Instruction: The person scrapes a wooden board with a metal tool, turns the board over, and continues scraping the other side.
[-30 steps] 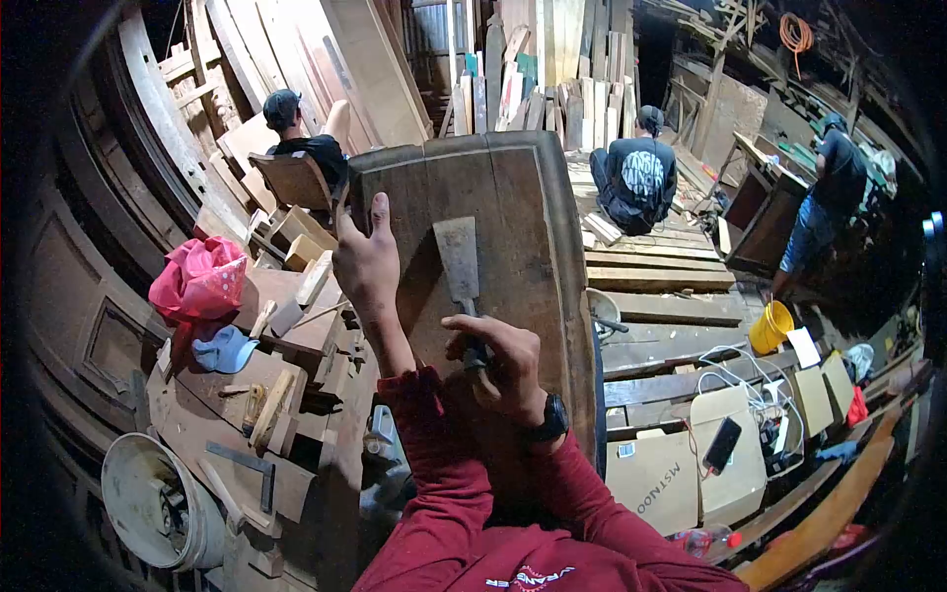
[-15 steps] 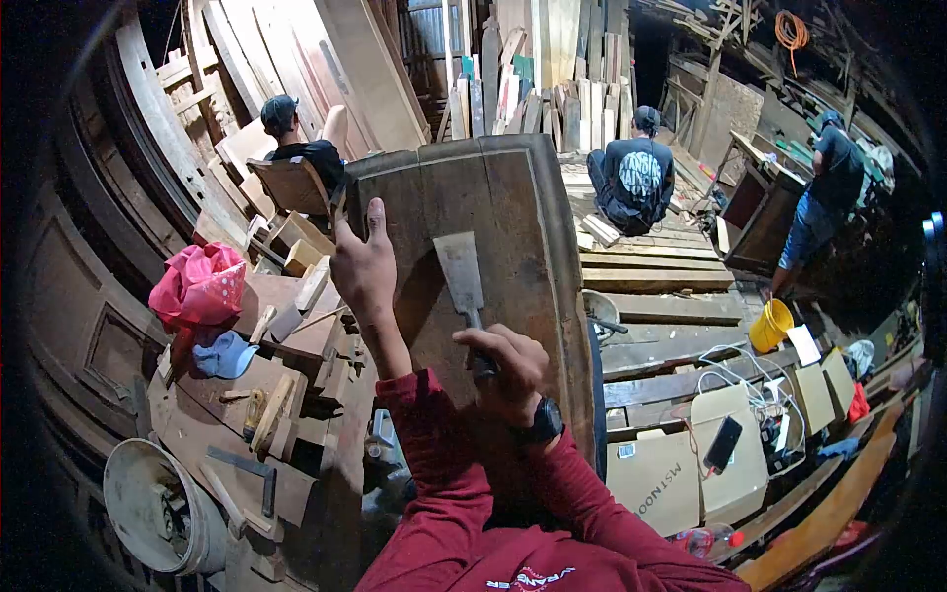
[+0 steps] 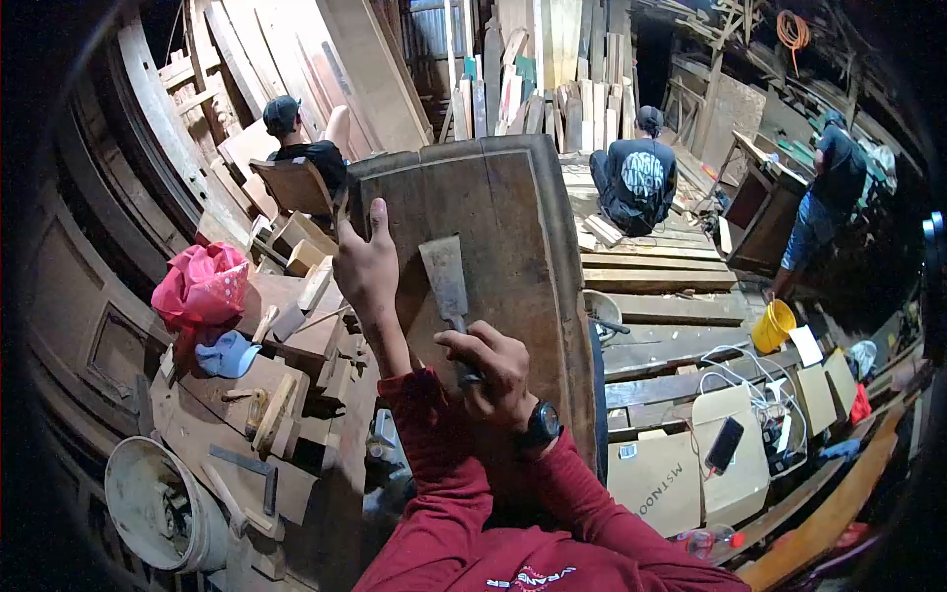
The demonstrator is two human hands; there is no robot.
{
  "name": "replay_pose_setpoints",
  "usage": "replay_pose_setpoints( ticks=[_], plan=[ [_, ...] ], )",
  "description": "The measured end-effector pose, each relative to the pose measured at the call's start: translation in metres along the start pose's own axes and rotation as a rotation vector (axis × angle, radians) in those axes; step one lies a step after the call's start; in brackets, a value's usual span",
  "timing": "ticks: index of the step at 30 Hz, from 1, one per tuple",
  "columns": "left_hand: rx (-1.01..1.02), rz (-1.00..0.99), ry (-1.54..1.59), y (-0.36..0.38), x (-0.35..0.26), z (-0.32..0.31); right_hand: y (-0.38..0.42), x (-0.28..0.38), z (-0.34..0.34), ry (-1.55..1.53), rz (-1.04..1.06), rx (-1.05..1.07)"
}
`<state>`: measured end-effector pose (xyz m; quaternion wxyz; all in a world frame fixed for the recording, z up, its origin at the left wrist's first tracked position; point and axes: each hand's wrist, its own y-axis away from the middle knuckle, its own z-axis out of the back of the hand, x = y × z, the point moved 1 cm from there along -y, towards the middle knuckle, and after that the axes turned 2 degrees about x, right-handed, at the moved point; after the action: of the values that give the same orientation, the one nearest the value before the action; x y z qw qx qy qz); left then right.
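Note:
A dark wooden panel (image 3: 513,237) with a paler line along its border stands tilted before me. My left hand (image 3: 367,261) holds its left edge, thumb pointing up over the front and the other fingers mostly hidden. Around the handle of a putty knife (image 3: 446,279) my right hand (image 3: 493,370) is closed, a watch on that wrist. The wide metal blade points away from me and overlaps the middle of the panel's face.
Left, a workbench (image 3: 212,409) bears a pink bag (image 3: 202,286), a cap (image 3: 227,353) and a metal square (image 3: 247,472). A bucket (image 3: 163,508) stands below. Cardboard (image 3: 656,483) and a phone (image 3: 725,444) lie right. Three people (image 3: 641,178) sit or stand farther off.
My right hand and the putty knife have shifted a little to the left across the panel. The left hand keeps its place on the edge.

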<state>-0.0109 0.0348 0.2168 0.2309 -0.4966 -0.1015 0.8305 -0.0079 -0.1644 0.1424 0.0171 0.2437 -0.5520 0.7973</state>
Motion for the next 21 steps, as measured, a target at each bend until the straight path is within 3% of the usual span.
replay_pose_setpoints(
  ticks=[4,8,12,18,21],
  plan=[
    [-0.002,-0.025,0.014,0.001,-0.003,0.003,0.012,-0.003,0.007,0.096,0.126,-0.005],
    [-0.031,-0.034,0.014,0.0,0.005,-0.002,-0.003,0.001,-0.007,0.114,-0.081,-0.072],
    [0.04,-0.056,0.251,-0.001,0.007,-0.005,0.008,-0.006,0.006,0.091,0.075,-0.06],
    [-0.027,-0.001,0.001,-0.002,0.005,-0.005,0.004,0.0,-0.008,0.133,0.06,-0.098],
    [-0.04,-0.077,0.067,0.0,0.003,-0.002,0.002,0.002,0.001,0.086,0.071,-0.109]
  ],
)
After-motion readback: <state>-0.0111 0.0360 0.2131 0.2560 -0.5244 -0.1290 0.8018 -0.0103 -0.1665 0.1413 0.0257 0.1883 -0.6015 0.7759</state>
